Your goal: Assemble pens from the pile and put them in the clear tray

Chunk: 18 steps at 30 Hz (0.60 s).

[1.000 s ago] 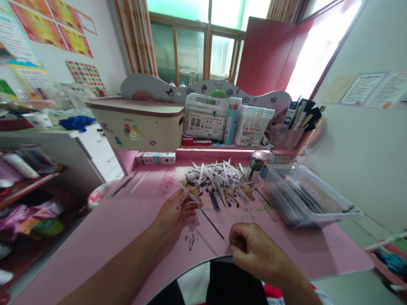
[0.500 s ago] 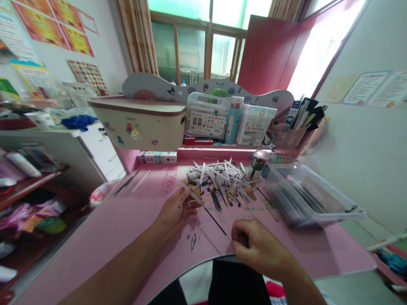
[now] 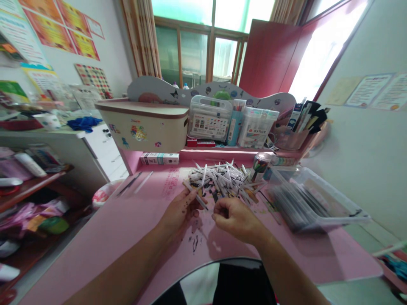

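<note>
My left hand (image 3: pixel 183 209) pinches a slim white pen barrel (image 3: pixel 196 195), slanted down to the right, with a short dark tip at its lower end. Close to that end, apart from it, my right hand (image 3: pixel 233 216) is closed with thumb and fingers together. Whatever it may hold is hidden. Just beyond both hands spreads a heap of white pen barrels (image 3: pixel 222 173), with black caps and thin dark refills mixed in. Black ink-like marks (image 3: pixel 195 243) show on the desk below my left hand, and dark spots dot its back.
An open clear plastic bin (image 3: pixel 330 218) holding dark sticks stands at the right. A jar of pens (image 3: pixel 260 163) is behind the heap. On the pink desk's (image 3: pixel 127 237) left lie a few thin sticks (image 3: pixel 143 182). A shelf with a cream box (image 3: pixel 143 129) and marker cases spans the back.
The long dark refill sticking out of the white barrel now shows only as a short tip. My right hand has moved up and left, nearer the barrel and heap.
</note>
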Each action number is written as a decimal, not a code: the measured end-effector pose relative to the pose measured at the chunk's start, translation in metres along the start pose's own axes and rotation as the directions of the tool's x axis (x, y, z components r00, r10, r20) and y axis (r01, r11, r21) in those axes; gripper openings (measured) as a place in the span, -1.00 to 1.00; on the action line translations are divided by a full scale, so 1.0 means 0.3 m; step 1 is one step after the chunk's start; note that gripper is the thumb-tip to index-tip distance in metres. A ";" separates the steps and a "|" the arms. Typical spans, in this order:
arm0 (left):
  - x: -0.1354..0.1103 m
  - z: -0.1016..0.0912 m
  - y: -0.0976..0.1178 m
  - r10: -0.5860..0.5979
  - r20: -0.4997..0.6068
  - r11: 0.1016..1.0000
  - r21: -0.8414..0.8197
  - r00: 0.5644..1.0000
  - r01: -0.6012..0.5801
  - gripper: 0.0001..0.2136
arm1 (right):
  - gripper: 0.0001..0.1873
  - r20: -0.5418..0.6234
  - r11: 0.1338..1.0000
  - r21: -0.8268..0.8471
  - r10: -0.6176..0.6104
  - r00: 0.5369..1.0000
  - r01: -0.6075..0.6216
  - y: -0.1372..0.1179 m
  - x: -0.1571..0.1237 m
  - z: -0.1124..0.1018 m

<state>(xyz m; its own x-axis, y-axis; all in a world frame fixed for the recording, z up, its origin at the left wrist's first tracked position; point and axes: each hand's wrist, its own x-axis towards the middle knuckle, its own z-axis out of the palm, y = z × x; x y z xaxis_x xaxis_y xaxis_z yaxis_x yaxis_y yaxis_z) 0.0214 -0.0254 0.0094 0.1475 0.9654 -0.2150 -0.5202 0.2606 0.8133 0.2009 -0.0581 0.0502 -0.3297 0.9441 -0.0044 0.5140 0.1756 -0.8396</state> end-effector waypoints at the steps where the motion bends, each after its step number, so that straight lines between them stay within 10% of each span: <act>1: 0.001 0.001 0.005 -0.054 -0.005 0.997 -0.055 0.999 0.054 -0.96 | -0.94 -0.017 0.999 0.037 -0.025 1.000 0.026 0.006 0.013 -0.008; 4: 0.006 0.001 0.031 -0.183 -0.071 0.958 -0.239 0.981 0.161 -0.89 | -0.80 -0.139 0.998 0.019 -0.063 0.988 0.066 0.049 0.033 -0.070; 9: 0.008 0.001 0.073 -0.255 -0.107 0.899 -0.392 0.961 0.195 -0.76 | -0.85 -0.204 0.859 -0.505 -0.019 0.979 -0.088 0.159 0.015 -0.172; 18: 0.020 -0.008 0.044 -0.232 -0.137 0.928 -0.328 0.963 0.177 -0.85 | -0.80 -0.249 0.637 -0.705 0.190 0.950 -0.312 0.220 0.013 -0.097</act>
<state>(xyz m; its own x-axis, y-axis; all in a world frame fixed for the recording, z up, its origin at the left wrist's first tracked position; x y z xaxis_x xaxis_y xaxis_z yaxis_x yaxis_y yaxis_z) 0.0134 -0.0162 0.0177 0.1475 0.8704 -0.4697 -0.7324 0.4153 0.5396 0.2566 -0.0348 0.0107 -0.0182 0.9994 -0.0289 0.9884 0.0136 -0.1510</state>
